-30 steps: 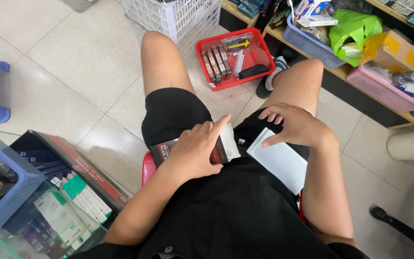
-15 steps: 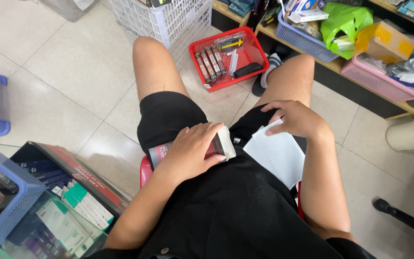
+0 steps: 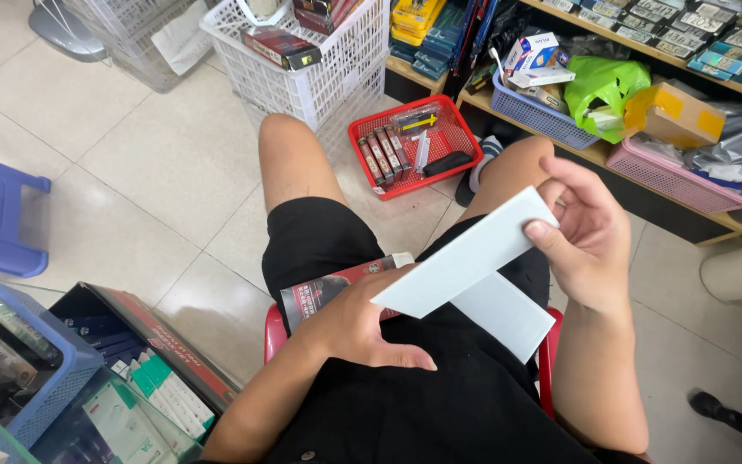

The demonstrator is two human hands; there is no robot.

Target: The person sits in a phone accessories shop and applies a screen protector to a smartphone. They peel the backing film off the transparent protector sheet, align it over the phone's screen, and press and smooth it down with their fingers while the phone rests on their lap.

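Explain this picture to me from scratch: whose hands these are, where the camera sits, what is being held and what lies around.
There is no machine here: a seated person works with two bare hands, and the one camera is worn on their head, looking down at their lap.

The right hand lifts a long white flat piece by one end. A second white piece lies on the lap in black shorts. The left hand rests on a dark red and black package lying on the thigh.

On the tiled floor ahead sits a red basket with small tools, and behind it a white crate. A blue stool stands to the left, shelves with baskets to the right.
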